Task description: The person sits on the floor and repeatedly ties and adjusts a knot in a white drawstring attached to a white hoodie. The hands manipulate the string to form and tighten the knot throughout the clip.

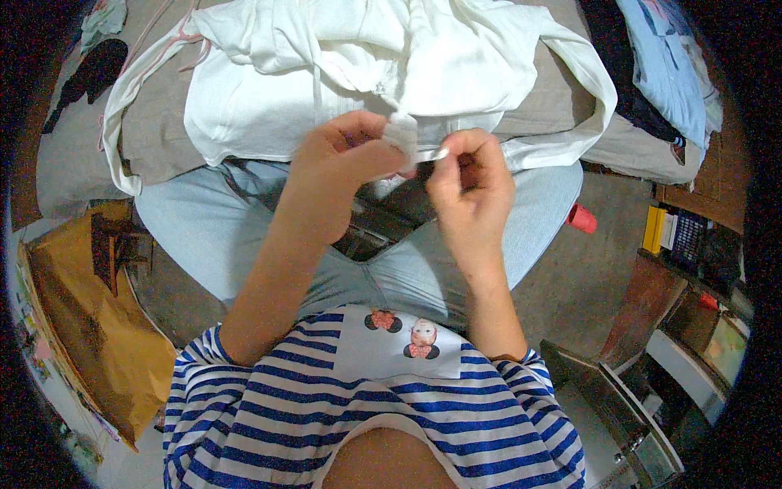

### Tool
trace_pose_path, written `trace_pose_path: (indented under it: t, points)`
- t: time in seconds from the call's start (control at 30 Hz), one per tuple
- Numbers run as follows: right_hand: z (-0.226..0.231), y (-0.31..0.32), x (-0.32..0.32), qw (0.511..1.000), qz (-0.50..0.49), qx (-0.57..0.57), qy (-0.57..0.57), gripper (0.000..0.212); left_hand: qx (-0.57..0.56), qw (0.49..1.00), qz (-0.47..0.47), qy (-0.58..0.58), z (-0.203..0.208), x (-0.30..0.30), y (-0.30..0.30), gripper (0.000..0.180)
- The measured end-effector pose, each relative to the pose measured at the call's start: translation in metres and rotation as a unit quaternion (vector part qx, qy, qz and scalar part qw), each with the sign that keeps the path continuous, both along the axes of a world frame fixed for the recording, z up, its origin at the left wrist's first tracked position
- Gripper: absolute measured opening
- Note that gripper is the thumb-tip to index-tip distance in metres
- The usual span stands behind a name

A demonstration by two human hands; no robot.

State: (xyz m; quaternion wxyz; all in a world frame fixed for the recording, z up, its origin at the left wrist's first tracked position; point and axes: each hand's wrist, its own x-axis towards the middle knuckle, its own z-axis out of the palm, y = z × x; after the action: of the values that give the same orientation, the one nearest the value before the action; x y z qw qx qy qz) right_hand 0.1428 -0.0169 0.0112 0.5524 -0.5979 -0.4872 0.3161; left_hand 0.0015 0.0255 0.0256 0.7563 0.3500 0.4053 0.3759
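Note:
A white long-sleeved garment (244, 114) is spread over the beige bed cover in front of me, its sleeves trailing out to both sides. My left hand (330, 167) is closed around a bunched white piece of its cloth (400, 134), near the middle of the garment's lower edge. Close by on the right, my right hand (479, 175) pinches the end of a narrow white strip (430, 155) that runs across to the bunched cloth. Both hands are raised over my lap, slightly blurred.
Under the garment is a beige-covered bed (65, 163). Light blue clothing (672, 73) lies at the far right, and a black cloth item (94, 69) at the far left. A red cup (582, 218) is on the floor beside my right knee. Brown cardboard (106, 326) stands at left.

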Motion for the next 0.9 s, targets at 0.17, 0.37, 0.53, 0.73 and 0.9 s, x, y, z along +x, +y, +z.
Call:
trace_pose_path:
  t: [0.17, 0.37, 0.53, 0.73, 0.9]
  points:
    - [-0.004, -0.001, 0.028, 0.989, -0.024, -0.012, 0.144, 0.002, -0.02, 1.0, -0.005, 0.012, 0.002, -0.009, 0.005, 0.019]
    - [0.003, -0.001, 0.037, 0.992, 0.028, 0.061, -0.108, 0.021, 0.0, 0.996, -0.051, 0.077, 0.01, -0.002, 0.003, 0.014]
    - [0.013, -0.003, 0.006, 0.987, 0.133, -0.084, -0.02, 0.014, 0.056, 0.987, -0.053, 0.14, 0.008, 0.002, 0.0, 0.014]
    - [0.003, 0.002, -0.004, 0.981, 0.098, -0.084, 0.143, 0.017, 0.011, 0.995, -0.047, 0.09, 0.016, -0.004, -0.002, 0.02]
    - [0.001, 0.001, -0.006, 0.975, 0.092, -0.079, 0.185, 0.017, -0.007, 0.997, 0.021, 0.078, 0.01, -0.001, -0.011, 0.025]
